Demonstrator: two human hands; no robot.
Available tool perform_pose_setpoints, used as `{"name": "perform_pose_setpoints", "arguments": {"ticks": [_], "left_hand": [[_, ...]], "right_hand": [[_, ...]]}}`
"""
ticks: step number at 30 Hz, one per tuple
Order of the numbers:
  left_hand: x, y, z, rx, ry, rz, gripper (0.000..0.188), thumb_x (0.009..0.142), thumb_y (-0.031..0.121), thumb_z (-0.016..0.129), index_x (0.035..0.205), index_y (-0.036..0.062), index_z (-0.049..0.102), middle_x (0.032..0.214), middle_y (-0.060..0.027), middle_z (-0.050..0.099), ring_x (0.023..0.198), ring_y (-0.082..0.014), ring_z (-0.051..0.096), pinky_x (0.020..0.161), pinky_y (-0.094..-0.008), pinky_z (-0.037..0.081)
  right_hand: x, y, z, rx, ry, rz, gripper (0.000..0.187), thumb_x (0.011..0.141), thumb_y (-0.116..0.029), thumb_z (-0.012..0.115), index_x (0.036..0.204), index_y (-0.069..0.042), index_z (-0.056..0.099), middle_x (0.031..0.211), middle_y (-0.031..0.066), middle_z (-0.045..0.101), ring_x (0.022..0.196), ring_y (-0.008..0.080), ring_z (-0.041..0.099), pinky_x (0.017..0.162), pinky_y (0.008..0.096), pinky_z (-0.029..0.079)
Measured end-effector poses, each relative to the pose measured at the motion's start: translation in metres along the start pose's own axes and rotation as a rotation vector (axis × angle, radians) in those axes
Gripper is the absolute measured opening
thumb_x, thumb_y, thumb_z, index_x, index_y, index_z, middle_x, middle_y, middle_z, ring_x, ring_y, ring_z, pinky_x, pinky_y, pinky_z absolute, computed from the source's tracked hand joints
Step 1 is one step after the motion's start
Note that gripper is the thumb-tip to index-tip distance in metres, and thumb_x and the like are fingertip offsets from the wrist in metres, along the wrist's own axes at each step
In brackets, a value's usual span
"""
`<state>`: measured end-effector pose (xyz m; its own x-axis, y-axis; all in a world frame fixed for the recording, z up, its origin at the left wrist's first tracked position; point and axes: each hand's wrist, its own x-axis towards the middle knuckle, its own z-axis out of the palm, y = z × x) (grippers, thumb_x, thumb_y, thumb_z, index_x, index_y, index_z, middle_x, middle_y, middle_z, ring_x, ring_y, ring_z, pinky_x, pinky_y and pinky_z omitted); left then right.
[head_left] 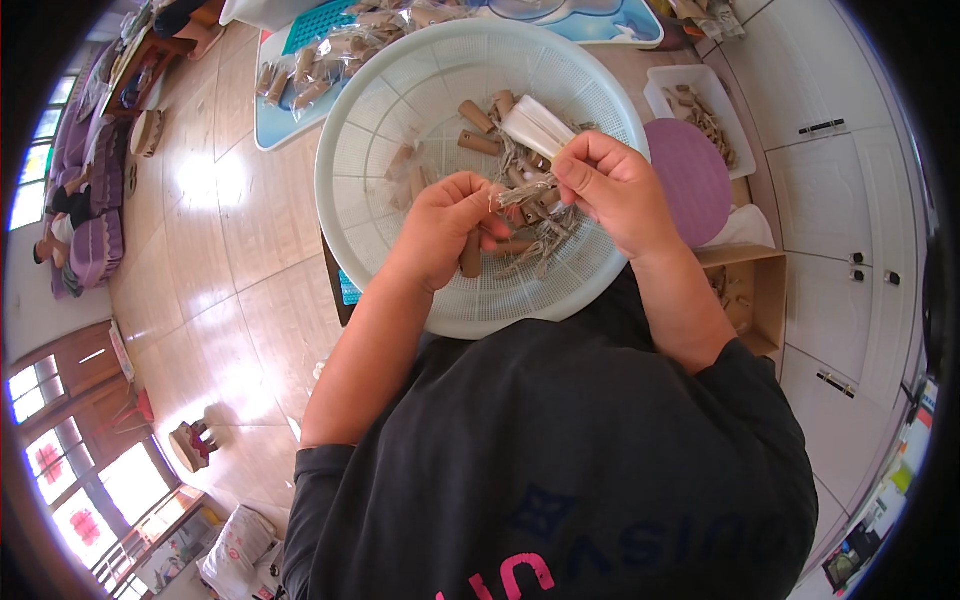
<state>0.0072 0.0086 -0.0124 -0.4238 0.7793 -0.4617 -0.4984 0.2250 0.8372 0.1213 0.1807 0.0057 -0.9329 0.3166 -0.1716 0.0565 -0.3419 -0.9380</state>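
the small brown wooden peg (471,255) sits pinched in the left hand (447,225), fingers curled tight around it, over the middle of the pale round mesh basket (380,110) that rests on the person's lap. the right hand (610,185) is closed too, thumb and forefinger nipping a tuft of pale twine (525,190) that runs across to the left hand's fingertips; a flat bundle of whitish strips (537,125) lies just behind its knuckles. the step in hand looks like tying or threading twine onto the peg, about midway, since the strand is taut between both hands but not visibly knotted. the next move likely calls for a steady pinch and a small twist, not force. counted: two hands, one basket, one peg held, roughly eight or so loose pegs (478,128) in the basket, though the tangle hides some. beyond it lie a clear bag of more pegs (330,55), a white tray (668,100), a purple round lid (690,180) and a cardboard box (765,295).
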Motion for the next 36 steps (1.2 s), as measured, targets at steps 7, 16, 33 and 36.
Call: {"name": "perform_pose_setpoints", "arguments": {"ticks": [7, 16, 33, 36], "left_hand": [[-0.004, 0.006, 0.013, -0.113, -0.018, 0.03, 0.019, 0.085, 0.008, 0.055, 0.101, -0.0018, 0.054, 0.087, -0.0093, 0.062, 0.069, -0.012, 0.061, 0.06, -0.0213, 0.049], [-0.004, 0.004, 0.009, -0.149, -0.049, -0.068, 0.02, 0.086, 0.012, 0.055, 0.101, 0.0, 0.056, 0.088, -0.007, 0.061, 0.081, -0.0124, 0.06, 0.071, -0.0247, 0.05], [-0.012, 0.005, 0.029, -0.026, -0.087, 0.491, 0.035, 0.092, 0.023, 0.044, 0.114, -0.0034, 0.052, 0.109, -0.0145, 0.058, 0.104, -0.0208, 0.053, 0.093, -0.0333, 0.038], [-0.017, 0.004, 0.03, -0.043, -0.033, 0.508, 0.032, 0.091, 0.022, 0.048, 0.111, -0.0028, 0.054, 0.107, -0.0128, 0.059, 0.1, -0.0187, 0.054, 0.09, -0.0323, 0.04]], "right_hand": [[-0.001, 0.001, 0.004, 0.102, -0.06, 0.072, 0.012, 0.084, -0.014, 0.06, 0.083, -0.003, 0.057, 0.068, 0.0011, 0.057, 0.059, 0.0046, 0.049, 0.052, 0.0179, 0.039], [-0.005, 0.007, 0.008, -0.203, -0.388, 0.124, 0.009, 0.082, -0.009, 0.061, 0.08, -0.001, 0.057, 0.068, 0.0014, 0.057, 0.061, 0.0066, 0.053, 0.055, 0.0187, 0.042], [-0.005, -0.005, -0.007, 0.301, -0.07, 0.129, 0.012, 0.083, -0.014, 0.062, 0.082, -0.004, 0.056, 0.066, 0.0038, 0.058, 0.045, 0.0025, 0.039, 0.04, 0.0147, 0.027], [-0.006, -0.003, -0.007, 0.366, -0.054, 0.157, 0.011, 0.083, -0.014, 0.061, 0.08, -0.005, 0.055, 0.066, 0.0035, 0.057, 0.044, 0.0022, 0.037, 0.039, 0.0151, 0.027]]}}
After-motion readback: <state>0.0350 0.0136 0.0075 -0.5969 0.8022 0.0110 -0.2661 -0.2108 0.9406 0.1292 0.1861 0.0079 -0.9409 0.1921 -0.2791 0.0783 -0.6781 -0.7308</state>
